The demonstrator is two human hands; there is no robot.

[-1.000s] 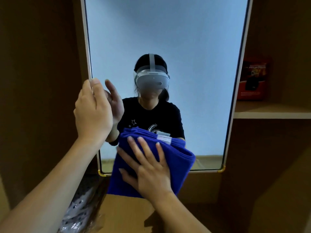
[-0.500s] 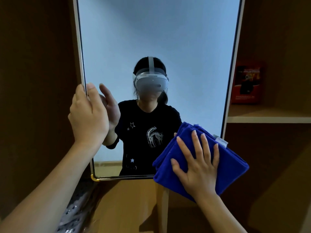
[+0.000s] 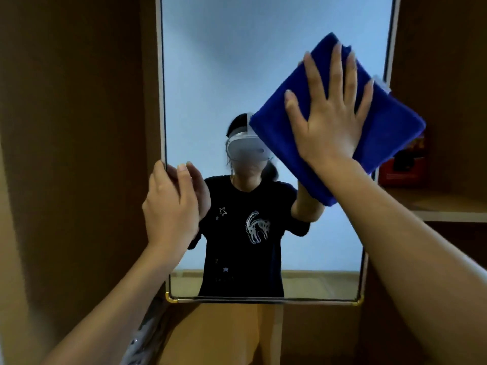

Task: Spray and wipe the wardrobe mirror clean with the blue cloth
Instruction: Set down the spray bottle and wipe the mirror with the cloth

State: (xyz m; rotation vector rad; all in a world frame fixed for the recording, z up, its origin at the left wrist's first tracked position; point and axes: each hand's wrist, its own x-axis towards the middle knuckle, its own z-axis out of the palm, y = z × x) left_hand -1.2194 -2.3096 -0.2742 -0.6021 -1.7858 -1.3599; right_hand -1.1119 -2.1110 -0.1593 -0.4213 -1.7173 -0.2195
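Pressing flat on the folded cloth, the right hand has its fingers straight and spread wide, pointing up, with the thumb out to the left. The cloth lies between the palm and the mirror, high on the glass near its right edge; blue fabric shows beyond the fingertips above, to the right of the little finger, and below the wrist. One corner of the cloth overhangs the mirror's right frame. The right forearm rises steeply from the lower right corner of the view.

The left hand grips the mirror's left edge at mid height: the fingers curl round the frame onto the glass, the back of the hand faces the camera, and the knuckles point up. Its forearm comes up from the lower left.

The mirror stands upright in the wardrobe. A red box sits on a shelf to the right, partly behind the cloth.
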